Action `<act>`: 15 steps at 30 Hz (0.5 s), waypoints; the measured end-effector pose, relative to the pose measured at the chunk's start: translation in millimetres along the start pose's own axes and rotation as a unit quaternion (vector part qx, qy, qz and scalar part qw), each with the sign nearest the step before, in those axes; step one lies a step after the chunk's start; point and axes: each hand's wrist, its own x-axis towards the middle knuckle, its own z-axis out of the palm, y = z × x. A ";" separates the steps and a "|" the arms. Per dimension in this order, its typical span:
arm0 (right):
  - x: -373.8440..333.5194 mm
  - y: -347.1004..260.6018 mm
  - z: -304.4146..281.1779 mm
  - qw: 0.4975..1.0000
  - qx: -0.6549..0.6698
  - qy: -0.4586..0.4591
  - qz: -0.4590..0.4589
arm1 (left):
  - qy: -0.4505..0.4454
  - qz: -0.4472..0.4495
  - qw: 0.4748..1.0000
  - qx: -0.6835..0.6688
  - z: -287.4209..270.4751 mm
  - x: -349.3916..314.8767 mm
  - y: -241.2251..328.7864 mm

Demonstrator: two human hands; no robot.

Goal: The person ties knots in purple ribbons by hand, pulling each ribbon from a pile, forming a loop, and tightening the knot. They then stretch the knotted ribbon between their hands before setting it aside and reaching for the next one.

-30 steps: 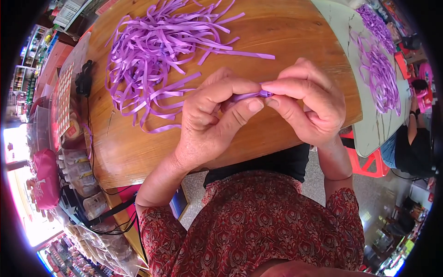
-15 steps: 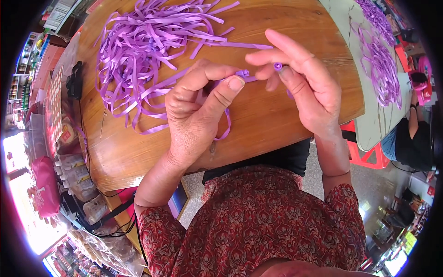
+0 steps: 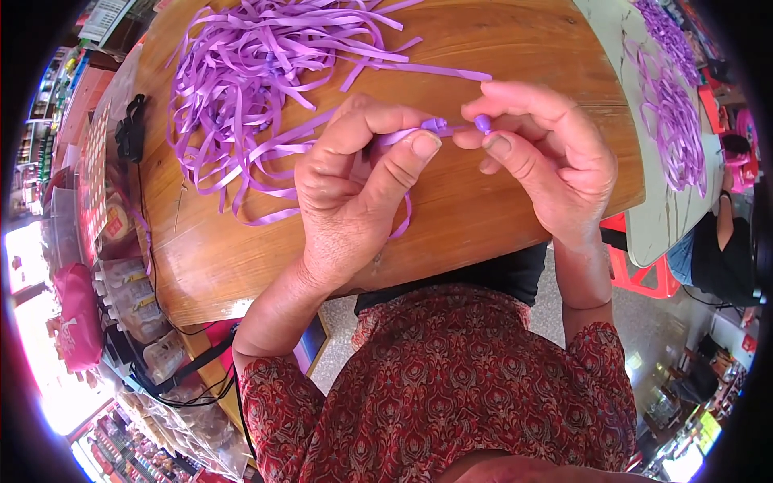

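Note:
My left hand is closed, thumb and forefinger pinching a purple ribbon beside a small purple plastic cylinder at its end. A short gap to the right, my right hand holds a small rounded purple plastic cap between thumb and fingertips. The two pieces are close but apart. A thin strip of purple shows between the hands; what it joins is partly hidden by the fingers. Beyond my left hand lies a tangled heap of purple ribbons on the wooden table.
More purple ribbons lie on a pale table at the right, where another person's arm shows. A red stool stands below it. Along the left edge are a black cable, plastic bags and a pink pouch.
My right fingers have curled inward from a more stretched pose, and the cap has turned from showing its hollow end to its rounded side. Both hands have shifted slightly right in view.

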 end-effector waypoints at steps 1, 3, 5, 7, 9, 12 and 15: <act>-0.2 0.4 -0.5 1.000 -0.017 -0.001 -0.001 | 0.002 -0.001 1.000 0.000 0.0 -0.2 -0.3; 1.3 3.4 -1.4 0.999 -0.044 -0.008 -0.026 | 0.005 -0.002 1.000 0.000 0.4 -0.1 -1.4; 2.1 6.0 -1.0 0.996 -0.071 -0.016 -0.051 | 0.004 0.002 1.000 0.009 0.5 -0.1 -2.2; 2.8 7.4 1.5 0.991 -0.101 -0.013 -0.085 | 0.011 -0.006 1.000 0.005 2.2 -0.9 -2.1; 3.5 5.7 3.6 0.991 -0.103 -0.008 -0.084 | 0.018 -0.015 1.000 0.000 2.0 -1.3 -3.1; 2.4 6.4 4.9 0.992 -0.102 0.001 -0.079 | 0.010 -0.006 1.000 0.007 1.2 -1.6 -5.9; 1.6 4.1 6.9 0.993 -0.098 0.002 -0.070 | 0.013 -0.006 1.000 -0.003 1.2 -1.8 -5.3</act>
